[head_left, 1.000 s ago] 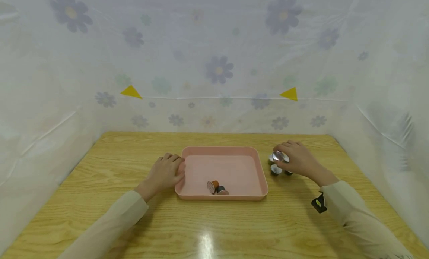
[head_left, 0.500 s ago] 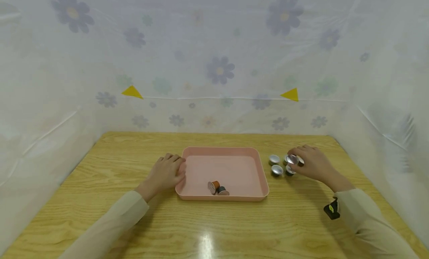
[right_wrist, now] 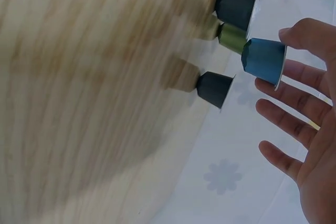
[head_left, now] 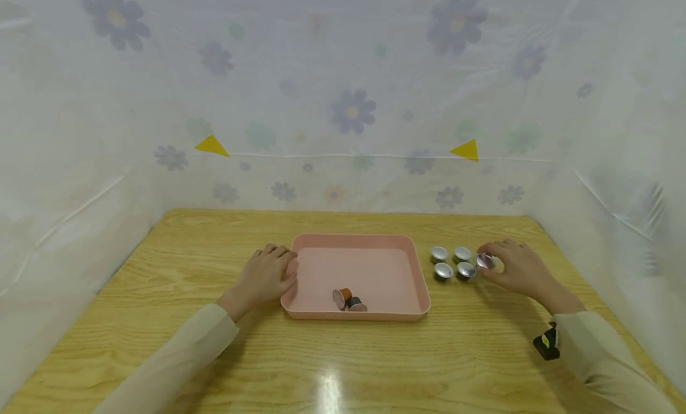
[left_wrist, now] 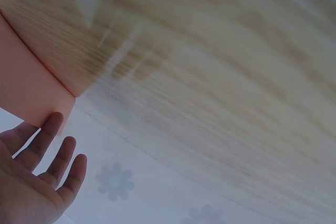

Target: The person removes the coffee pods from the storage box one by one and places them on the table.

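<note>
My right hand (head_left: 517,268) pinches a blue coffee capsule (right_wrist: 264,61) by its rim between thumb and fingertip; its silver lid faces up in the head view. Beside it, several capsules stand lid up on the table, among them a near silver-lidded capsule (head_left: 443,271). In the right wrist view a dark capsule (right_wrist: 214,88) stands apart, and a green capsule (right_wrist: 231,38) is close behind the held one. My left hand (head_left: 265,272) rests at the left rim of a pink tray (head_left: 354,316), its fingers loosely extended against the wall.
An orange capsule (head_left: 341,298) lies on its side in the tray, against a dark capsule (head_left: 356,305). The wooden table (head_left: 257,366) ends at a flowered white sheet (head_left: 343,176) at the back. White sheets also hang at both sides.
My right hand has moved right with the capsule, over the group to its right end, uncovering capsules beneath. My left hand and the tray stay put.
</note>
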`<state>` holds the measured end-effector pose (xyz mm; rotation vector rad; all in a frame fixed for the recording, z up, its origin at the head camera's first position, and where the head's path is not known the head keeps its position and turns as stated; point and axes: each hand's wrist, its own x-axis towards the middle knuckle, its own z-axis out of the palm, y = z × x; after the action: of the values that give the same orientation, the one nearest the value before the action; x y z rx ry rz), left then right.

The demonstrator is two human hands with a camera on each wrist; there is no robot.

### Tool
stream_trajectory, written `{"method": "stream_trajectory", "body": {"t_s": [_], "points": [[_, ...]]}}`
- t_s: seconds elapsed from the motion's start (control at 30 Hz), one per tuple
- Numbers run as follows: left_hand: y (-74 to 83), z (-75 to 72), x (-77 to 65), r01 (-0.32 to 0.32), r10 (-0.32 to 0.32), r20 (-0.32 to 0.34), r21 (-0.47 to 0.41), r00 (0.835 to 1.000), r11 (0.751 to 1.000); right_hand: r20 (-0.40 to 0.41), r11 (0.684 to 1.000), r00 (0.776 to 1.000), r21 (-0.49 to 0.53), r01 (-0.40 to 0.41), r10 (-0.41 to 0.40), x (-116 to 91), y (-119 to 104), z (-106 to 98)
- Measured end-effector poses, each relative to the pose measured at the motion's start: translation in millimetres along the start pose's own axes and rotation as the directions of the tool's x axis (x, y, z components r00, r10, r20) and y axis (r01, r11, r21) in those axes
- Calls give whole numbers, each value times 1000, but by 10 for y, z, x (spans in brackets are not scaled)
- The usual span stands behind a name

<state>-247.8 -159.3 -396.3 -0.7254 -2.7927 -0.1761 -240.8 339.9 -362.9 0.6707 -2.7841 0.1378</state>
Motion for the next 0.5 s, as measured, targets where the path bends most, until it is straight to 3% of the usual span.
{"method": "stream_trajectory", "body": {"t_s": [0.5], "points": [[11,-32,-2,-4,4,12,17,1000,1000,48,999,998,-14,-42,42,-127,77,57]]}}
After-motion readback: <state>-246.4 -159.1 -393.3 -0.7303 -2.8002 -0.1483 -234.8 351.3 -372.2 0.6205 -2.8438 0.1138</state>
